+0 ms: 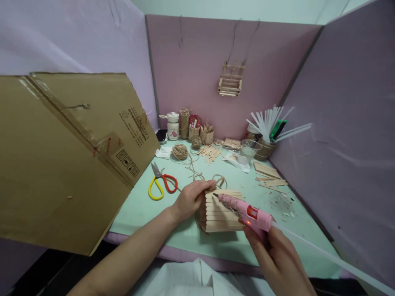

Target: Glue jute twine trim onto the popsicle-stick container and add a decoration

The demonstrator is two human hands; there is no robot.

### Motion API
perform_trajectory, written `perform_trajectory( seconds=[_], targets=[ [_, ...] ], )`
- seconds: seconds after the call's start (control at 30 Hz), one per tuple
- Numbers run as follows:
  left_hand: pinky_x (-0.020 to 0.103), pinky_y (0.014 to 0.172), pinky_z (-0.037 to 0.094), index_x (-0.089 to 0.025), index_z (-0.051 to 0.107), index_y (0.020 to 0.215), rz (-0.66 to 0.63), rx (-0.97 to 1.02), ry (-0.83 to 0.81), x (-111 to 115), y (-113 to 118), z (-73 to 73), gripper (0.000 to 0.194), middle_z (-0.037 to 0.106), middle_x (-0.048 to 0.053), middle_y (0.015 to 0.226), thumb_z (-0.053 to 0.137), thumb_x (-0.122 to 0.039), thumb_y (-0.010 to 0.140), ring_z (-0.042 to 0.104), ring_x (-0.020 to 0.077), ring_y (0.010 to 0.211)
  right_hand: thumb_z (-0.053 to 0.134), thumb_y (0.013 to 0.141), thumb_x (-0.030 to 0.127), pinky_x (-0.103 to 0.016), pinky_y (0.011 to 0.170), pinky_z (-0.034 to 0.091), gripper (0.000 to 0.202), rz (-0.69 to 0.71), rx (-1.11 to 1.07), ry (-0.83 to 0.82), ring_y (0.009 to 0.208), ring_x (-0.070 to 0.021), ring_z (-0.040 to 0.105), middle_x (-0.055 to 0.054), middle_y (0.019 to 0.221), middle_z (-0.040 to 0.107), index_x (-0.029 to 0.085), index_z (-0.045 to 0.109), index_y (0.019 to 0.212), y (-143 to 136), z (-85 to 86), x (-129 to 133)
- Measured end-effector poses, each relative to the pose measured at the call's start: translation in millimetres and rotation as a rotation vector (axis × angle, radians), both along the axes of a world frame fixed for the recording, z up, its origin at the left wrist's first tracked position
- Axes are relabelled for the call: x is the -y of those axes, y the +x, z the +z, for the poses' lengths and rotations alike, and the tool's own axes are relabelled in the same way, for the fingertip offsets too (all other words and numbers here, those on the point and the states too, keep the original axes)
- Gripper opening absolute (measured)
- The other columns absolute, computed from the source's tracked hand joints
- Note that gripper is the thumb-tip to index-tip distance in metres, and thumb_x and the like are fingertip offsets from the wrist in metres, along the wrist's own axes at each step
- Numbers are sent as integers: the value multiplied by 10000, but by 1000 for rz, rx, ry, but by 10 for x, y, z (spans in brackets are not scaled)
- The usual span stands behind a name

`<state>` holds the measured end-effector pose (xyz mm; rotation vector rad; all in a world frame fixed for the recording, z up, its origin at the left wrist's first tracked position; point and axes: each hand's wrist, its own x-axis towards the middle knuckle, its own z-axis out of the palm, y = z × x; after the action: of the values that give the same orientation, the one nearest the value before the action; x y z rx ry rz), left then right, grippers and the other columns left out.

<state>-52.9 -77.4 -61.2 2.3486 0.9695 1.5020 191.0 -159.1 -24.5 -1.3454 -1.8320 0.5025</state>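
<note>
My right hand (274, 255) is wrapped round a pink hot glue gun (247, 209) with a small red light lit and a long white glue stick (327, 253) trailing from its back. The dark nozzle points at the upper left of a box-like piece made of popsicle sticks (222, 216). With its fingers at the top left corner, my left hand (193, 197) grips this piece. Some twine (220, 180) lies just behind it, running back to a twine ball (180, 152). Whether glue is coming out is too small to tell.
Scissors (159, 183) with yellow and red handles lie left of my left hand. Loose popsicle sticks (268, 170) lie at right. A pot of glue sticks (267, 148) and a clear cup (249, 149) stand behind. Cardboard (61, 164) leans at left; a small stick swing (231, 80) hangs ahead.
</note>
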Motion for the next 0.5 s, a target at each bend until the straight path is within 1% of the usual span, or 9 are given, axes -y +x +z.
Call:
perform_trajectory(
  seconds=[0.07,0.2,0.27,0.37,0.5],
  targets=[
    [326,898,521,-258,463,1358,14,2,4,14,5,-9,525,700,67,1104,416,-56,876,650,162,1025,558,861,403,-333,844,542,322,14,38,-23,956,-255,672,-79,1036,717,229,634,1122,-3,18,-2],
    [334,921,519,-266,417,1390,8,31,-15,45,22,0,568,711,42,1085,425,-52,864,659,155,1016,525,886,404,-314,773,556,319,47,90,-24,861,-243,689,-87,1019,722,220,626,1126,4,50,9],
    [337,925,520,-268,417,1390,8,31,-6,57,31,10,582,712,38,1087,425,-43,854,659,156,1022,501,899,407,-317,788,554,339,74,100,3,860,-245,691,-94,1024,721,216,611,1157,3,60,13],
    [338,912,527,-268,414,1390,16,19,7,66,38,17,586,713,40,1085,426,-39,850,662,159,1017,479,911,400,-322,823,550,370,104,117,47,916,-252,691,-104,1061,715,212,578,1214,-15,74,12],
    [332,913,526,-269,401,1393,0,26,12,67,37,9,582,712,39,1089,428,-45,857,661,157,1018,472,914,398,-332,886,531,394,98,150,47,1054,-266,659,-118,1146,690,207,554,1249,-49,96,11]
  ],
)
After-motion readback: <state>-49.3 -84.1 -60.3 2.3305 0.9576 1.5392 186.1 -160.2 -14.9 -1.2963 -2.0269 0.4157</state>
